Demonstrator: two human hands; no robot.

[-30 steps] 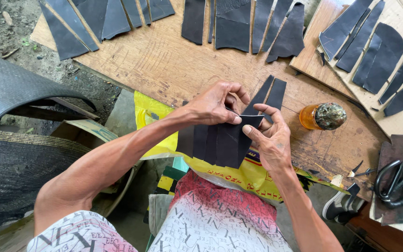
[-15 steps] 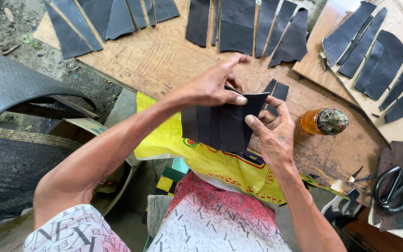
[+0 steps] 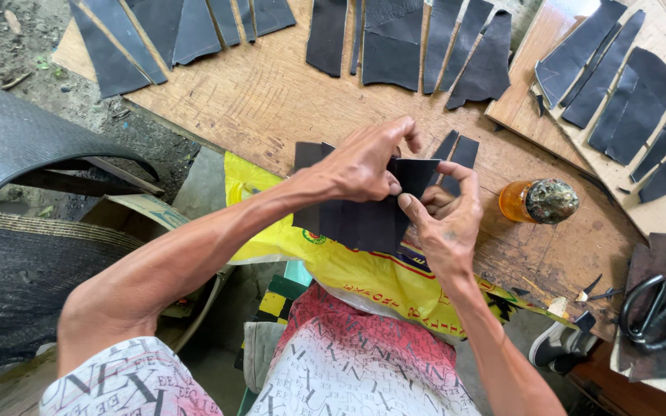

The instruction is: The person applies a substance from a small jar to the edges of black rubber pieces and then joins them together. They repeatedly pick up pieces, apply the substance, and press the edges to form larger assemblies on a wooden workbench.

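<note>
Currently, left hand (image 3: 364,166) and right hand (image 3: 445,219) both pinch a stack of black rubber pieces (image 3: 356,219), left of the orange glue bottle (image 3: 537,202) on the wooden board (image 3: 248,100).

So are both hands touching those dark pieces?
Touching. The head view shows the left hand pressed on top of the dark pieces, and the right hand pinching their edge with its fingers.

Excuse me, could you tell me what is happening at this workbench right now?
A person seated at a wooden board holds a stack of dark cut strips in both hands: the left hand grips it from above, the right hand pinches its edge. More dark cut pieces lie spread across the board, an orange bottle sits beside the hands, and scissors lie at the right.
</note>
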